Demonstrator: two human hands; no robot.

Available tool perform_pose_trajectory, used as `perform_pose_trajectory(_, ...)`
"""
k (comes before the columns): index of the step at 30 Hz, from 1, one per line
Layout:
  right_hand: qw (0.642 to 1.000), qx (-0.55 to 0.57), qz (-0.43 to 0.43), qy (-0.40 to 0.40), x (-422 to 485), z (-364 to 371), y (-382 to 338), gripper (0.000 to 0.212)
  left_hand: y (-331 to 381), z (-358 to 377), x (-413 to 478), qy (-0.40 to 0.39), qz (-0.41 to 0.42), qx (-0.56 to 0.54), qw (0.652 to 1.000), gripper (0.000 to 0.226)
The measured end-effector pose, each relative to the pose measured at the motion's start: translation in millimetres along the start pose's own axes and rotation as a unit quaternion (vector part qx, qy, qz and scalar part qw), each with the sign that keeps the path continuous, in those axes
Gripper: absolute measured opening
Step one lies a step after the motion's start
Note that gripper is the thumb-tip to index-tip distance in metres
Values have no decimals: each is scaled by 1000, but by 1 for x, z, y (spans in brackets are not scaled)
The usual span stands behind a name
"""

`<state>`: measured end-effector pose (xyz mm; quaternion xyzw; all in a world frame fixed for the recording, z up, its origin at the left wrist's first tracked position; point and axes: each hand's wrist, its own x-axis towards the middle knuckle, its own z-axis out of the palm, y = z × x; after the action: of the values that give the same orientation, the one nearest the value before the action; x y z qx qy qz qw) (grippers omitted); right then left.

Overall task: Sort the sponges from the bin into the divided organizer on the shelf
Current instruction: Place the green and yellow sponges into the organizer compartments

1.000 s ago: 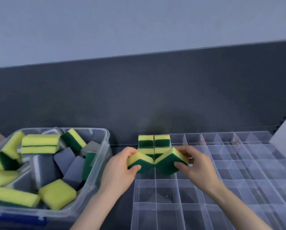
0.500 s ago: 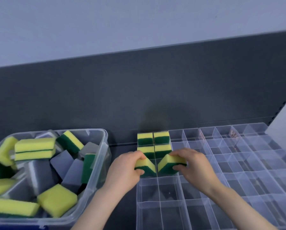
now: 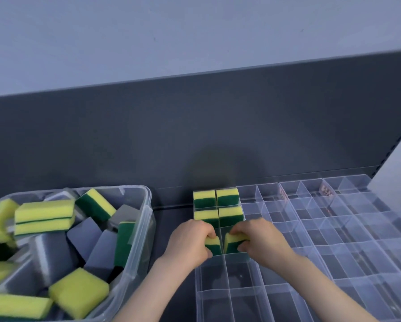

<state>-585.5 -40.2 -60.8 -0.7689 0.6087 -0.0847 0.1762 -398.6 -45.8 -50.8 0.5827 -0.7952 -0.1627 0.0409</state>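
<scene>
A clear divided organizer [image 3: 322, 231] lies on the dark shelf at the right. Its two leftmost columns hold yellow-and-green sponges: two in the back row [image 3: 215, 197] and two in the second row [image 3: 229, 214]. My left hand [image 3: 190, 242] grips a yellow-green sponge [image 3: 213, 245] down in the third-row left compartment. My right hand [image 3: 259, 240] grips another yellow-green sponge [image 3: 233, 242] down in the compartment beside it. At the left stands a clear bin [image 3: 146, 219] with several yellow-green and grey sponges.
The other organizer compartments to the right and toward me hold nothing. A dark back panel [image 3: 194, 135] rises behind the shelf, with a pale wall above. The bin and the organizer stand a short gap apart.
Both hands have lowered their sponges from above the organizer into the third-row compartments. The view has shifted slightly.
</scene>
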Motion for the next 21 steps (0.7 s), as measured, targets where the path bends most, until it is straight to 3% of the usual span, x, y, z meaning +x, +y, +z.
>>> perform_pose_trajectory(10,999,17,-15,30,-7,13,1,28,-4,22,-10,62,0,-45,997,40)
perform_pose_trajectory(16,997,63,-18,27,-13,5,5,47,-3,19,-15,86,16,-39,995,51)
perform_pose_trajectory(21,993,90,-29,71,-21,-13,5,53,-3,5,-30,161,2,-32,986,57)
